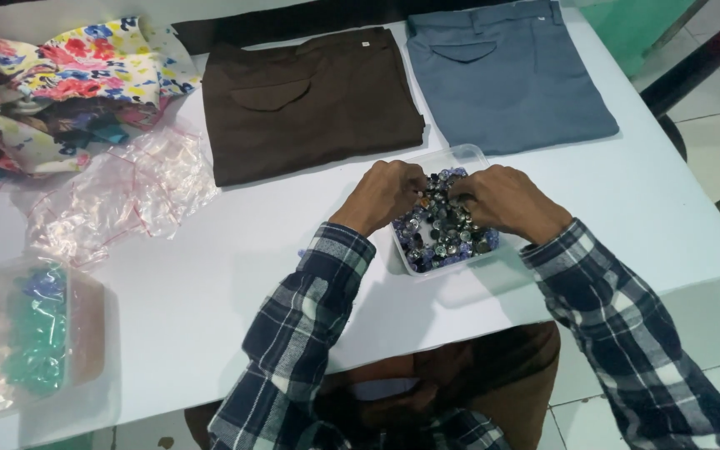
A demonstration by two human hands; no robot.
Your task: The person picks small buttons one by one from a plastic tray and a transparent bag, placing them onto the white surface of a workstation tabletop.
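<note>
Both hands work inside a clear plastic tub of mixed buttons, dark, silvery and violet, which sits on the white table near its front edge, just below the folded trousers. The left hand is curled knuckles-up with its fingertips pressed together down among the buttons, seemingly pinching one, though which one cannot be told; the right hand is bent the same way, its fingertips meeting the left's over the middle of the tub. Sorting of this kind likely goes best with light fingertip picks and the tub kept flat, since it stands close to the table edge and a nudge could spill it. Beyond the tub lie brown folded trousers and, to their right, grey-blue folded trousers, each with a small pale square tag near the waistband. At far left sits a flowered cloth, beside it a crumpled clear plastic bag with thin red strips, and at the near left corner a lidded clear container holding green and blue pieces.
</note>
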